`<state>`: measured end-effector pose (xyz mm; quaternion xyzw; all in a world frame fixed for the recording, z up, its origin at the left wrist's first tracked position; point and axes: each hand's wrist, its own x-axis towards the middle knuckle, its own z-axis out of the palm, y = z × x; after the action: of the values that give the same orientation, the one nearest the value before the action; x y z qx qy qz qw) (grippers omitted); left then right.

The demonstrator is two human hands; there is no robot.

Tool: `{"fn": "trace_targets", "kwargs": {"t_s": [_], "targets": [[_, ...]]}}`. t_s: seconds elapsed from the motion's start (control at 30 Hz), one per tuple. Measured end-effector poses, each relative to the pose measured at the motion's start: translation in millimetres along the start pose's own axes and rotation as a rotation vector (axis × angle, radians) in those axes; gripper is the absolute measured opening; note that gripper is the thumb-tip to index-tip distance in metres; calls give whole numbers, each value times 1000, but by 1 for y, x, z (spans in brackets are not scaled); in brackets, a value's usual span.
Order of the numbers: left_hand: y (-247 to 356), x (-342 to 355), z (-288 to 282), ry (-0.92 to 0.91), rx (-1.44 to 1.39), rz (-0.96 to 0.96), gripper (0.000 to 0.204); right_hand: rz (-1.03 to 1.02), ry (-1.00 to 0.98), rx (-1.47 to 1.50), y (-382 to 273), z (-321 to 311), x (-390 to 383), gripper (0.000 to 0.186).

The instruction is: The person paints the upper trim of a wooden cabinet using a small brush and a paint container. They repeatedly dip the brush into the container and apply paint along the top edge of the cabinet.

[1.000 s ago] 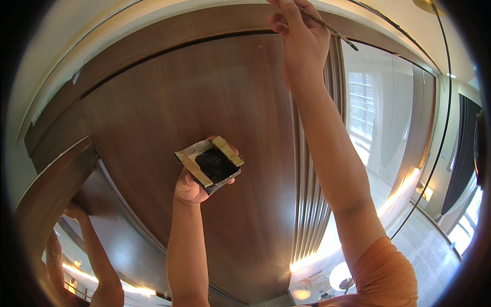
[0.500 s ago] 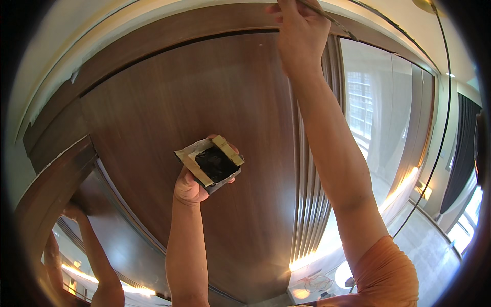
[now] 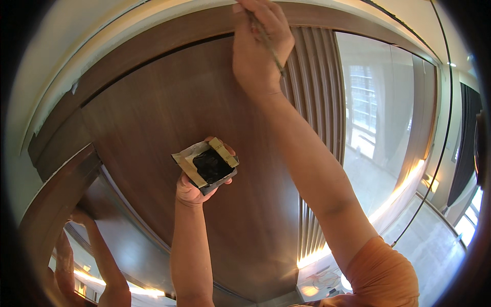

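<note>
Holding thin stick [image 3: 269, 47], right hand [image 3: 261, 60] closed, cropped by upper edge; left hand [image 3: 190, 192] clasped around black-filled tray [image 3: 219, 182], partly hidden.

The bare right arm [image 3: 319, 166] reaches up, leaning left, elbow [image 3: 335, 202] slightly bent, its bare right hand [image 3: 263, 59] in a pinching grip; the bare left forearm [image 3: 191, 245] rises nearly upright (lower, from where I stand), bare left hand [image 3: 190, 193] curled
</note>
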<state>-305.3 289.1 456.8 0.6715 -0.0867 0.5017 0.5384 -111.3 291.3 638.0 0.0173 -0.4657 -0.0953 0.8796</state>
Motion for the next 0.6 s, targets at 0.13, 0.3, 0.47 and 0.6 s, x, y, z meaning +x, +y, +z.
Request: {"fn": "trace_targets", "kwargs": {"t_s": [0.13, 0.3, 0.47, 0.6], "targets": [[1, -1, 4, 26, 31, 3, 106, -42, -27, 128, 2, 15, -7, 22], [0, -1, 7, 46, -1, -2, 106, -167, 39, 263, 6, 31, -12, 19], [0, -1, 6, 42, -6, -24, 107, -25, -46, 366, 0, 32, -13, 18], [1, 0, 6, 39, 0, -19, 107, -69, -35, 394, -5, 30, -9, 19]]}}
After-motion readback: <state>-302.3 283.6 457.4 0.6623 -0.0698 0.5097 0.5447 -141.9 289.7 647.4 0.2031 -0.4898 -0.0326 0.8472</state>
